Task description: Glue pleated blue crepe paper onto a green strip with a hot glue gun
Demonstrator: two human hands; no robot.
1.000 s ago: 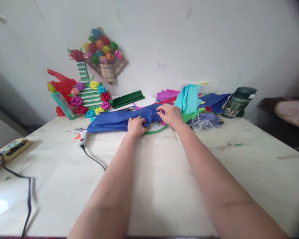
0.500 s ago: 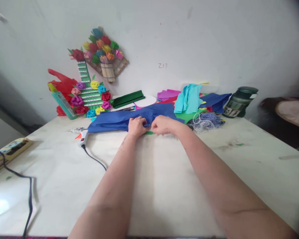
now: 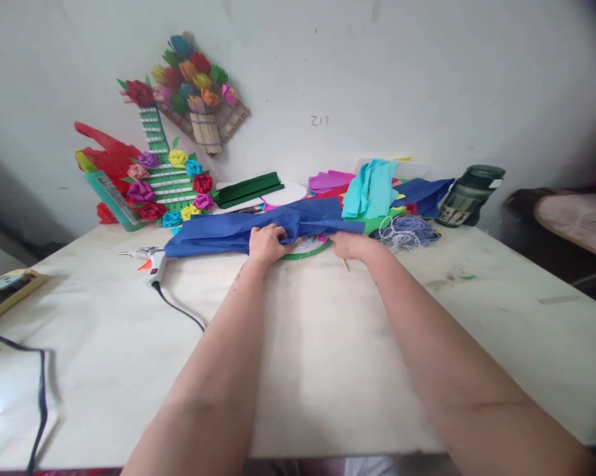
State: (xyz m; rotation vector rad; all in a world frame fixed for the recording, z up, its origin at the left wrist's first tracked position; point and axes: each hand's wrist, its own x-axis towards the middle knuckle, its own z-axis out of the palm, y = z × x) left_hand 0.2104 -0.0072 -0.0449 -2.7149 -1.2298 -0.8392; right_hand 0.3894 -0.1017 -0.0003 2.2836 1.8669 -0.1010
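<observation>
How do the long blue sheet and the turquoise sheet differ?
The long blue sheet is dark, the turquoise sheet pale. The long blue sheet stretches sideways; the turquoise sheet is much shorter. The left hand touches the long blue sheet; neither hand touches the turquoise sheet. Both look creased.

Surface [image 3: 298, 377] pale, smudged. Directly on it: yellow power strip [image 3: 18, 291] towards nine o'clock; white glue gun [image 3: 154, 266] at ten; green-edged piece [image 3: 314, 252] at twelve, partly covered; bluish yarn [image 3: 411, 233] past one; dark green bottle [image 3: 470, 198] near two.
</observation>
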